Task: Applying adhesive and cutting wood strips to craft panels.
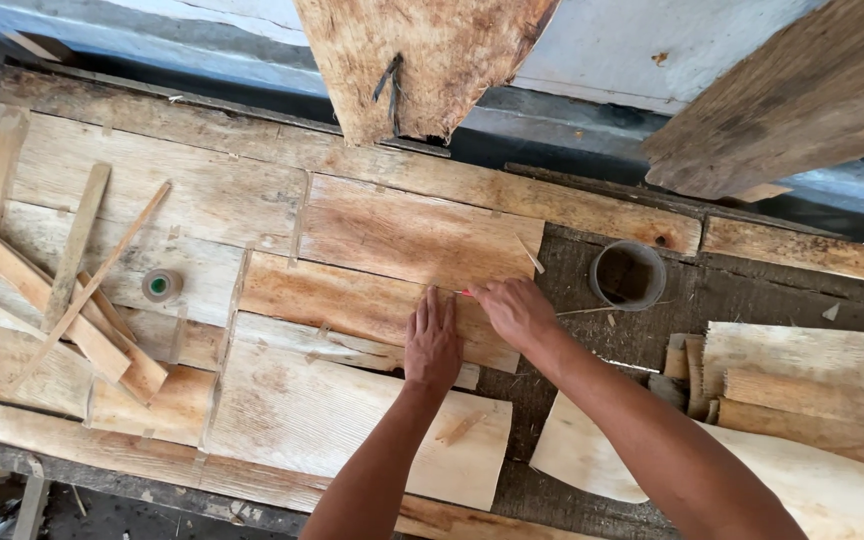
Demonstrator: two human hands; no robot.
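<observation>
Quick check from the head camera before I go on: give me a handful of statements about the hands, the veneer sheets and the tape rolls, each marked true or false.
1. The left hand lies flat on a veneer sheet. True.
2. The right hand is empty. False: a small red-tipped tool shows at its fingers.
3. A clear roll of tape stands just right of the right hand. True.
4. The small green-cored tape roll sits between the two hands. False: it lies far to the left, near the thin wood strips.
5. Both hands rest on the curved pale sheet at lower right. False: neither touches it.
</observation>
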